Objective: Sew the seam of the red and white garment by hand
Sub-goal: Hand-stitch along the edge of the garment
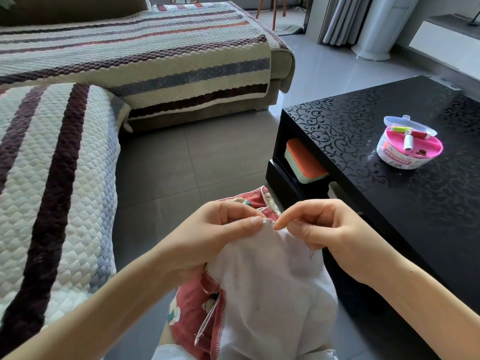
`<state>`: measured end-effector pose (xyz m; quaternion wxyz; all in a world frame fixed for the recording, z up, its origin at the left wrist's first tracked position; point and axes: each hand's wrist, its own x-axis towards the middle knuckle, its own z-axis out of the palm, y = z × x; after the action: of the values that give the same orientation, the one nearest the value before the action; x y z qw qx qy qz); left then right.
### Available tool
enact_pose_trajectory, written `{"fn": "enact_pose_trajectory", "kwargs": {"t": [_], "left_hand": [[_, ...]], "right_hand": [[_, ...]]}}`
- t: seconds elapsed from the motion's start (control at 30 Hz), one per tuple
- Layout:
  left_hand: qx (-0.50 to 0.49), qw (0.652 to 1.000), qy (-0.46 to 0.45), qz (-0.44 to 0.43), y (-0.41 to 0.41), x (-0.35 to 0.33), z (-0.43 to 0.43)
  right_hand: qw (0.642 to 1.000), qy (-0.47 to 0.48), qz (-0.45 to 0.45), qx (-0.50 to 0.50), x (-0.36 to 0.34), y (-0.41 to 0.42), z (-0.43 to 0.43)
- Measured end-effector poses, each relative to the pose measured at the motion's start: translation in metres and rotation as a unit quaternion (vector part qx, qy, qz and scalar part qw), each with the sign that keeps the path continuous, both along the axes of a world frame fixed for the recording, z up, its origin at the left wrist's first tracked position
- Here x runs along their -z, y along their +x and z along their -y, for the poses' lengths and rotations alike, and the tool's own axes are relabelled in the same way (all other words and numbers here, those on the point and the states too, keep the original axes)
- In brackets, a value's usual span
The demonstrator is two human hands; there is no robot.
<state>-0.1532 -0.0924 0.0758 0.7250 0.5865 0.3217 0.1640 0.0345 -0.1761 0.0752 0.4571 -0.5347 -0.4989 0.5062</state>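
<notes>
The red and white garment [270,287] lies bunched on my lap at the bottom centre, white lining up, red printed cloth showing at its left side and top. My left hand [220,229] pinches the garment's seam edge between thumb and forefinger. My right hand [319,227] is just to the right of it, thumb and forefinger pinching a thin needle [277,223] whose tip sits at the seam. A short dark thread [311,255] hangs below my right hand.
A black patterned coffee table [389,126] stands at the right, bearing an open round sewing kit [409,149] with thread spools. An orange-lidded box [304,162] sits on its lower shelf. A striped quilted sofa [78,126] fills the left and back. Grey tiled floor lies between.
</notes>
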Motion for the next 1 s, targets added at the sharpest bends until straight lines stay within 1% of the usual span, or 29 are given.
{"fn": "enact_pose_trajectory", "kwargs": {"t": [0.2,0.37,0.43,0.5,0.57,0.63,0.7,0.8,0.83,1.0], "left_hand": [[0.004,0.999,-0.032,0.017,0.002,-0.002,0.002],[-0.01,0.999,-0.047,0.004,0.005,-0.001,0.001],[-0.022,0.999,-0.043,-0.009,0.005,-0.002,0.001],[-0.036,0.998,-0.046,-0.015,0.005,-0.005,0.001],[-0.05,0.998,-0.042,-0.016,0.003,-0.008,0.0],[-0.057,0.998,-0.033,-0.02,0.003,-0.008,-0.001],[-0.058,0.998,-0.028,-0.023,0.003,-0.008,-0.002],[-0.056,0.998,-0.026,-0.02,0.005,-0.007,-0.001],[-0.054,0.998,-0.021,-0.018,0.006,-0.006,0.0],[-0.051,0.998,0.026,-0.004,0.016,-0.003,0.004]], "right_hand": [[0.996,-0.025,-0.081,-0.015,0.015,-0.002,-0.003],[0.992,-0.001,-0.124,-0.034,0.025,-0.012,-0.008],[0.995,0.009,-0.096,-0.04,0.025,-0.01,-0.009],[0.998,0.018,-0.052,-0.022,0.025,-0.005,-0.009],[0.999,0.026,-0.027,-0.005,0.024,0.001,-0.009],[0.999,0.038,0.005,-0.009,0.022,0.004,-0.007],[0.996,0.068,0.048,0.005,0.021,0.006,-0.005],[0.983,0.12,0.135,0.035,0.024,0.007,-0.006],[0.979,0.133,0.149,0.037,0.024,0.005,-0.006],[0.975,0.174,0.127,0.053,0.028,-0.009,-0.007]]}}
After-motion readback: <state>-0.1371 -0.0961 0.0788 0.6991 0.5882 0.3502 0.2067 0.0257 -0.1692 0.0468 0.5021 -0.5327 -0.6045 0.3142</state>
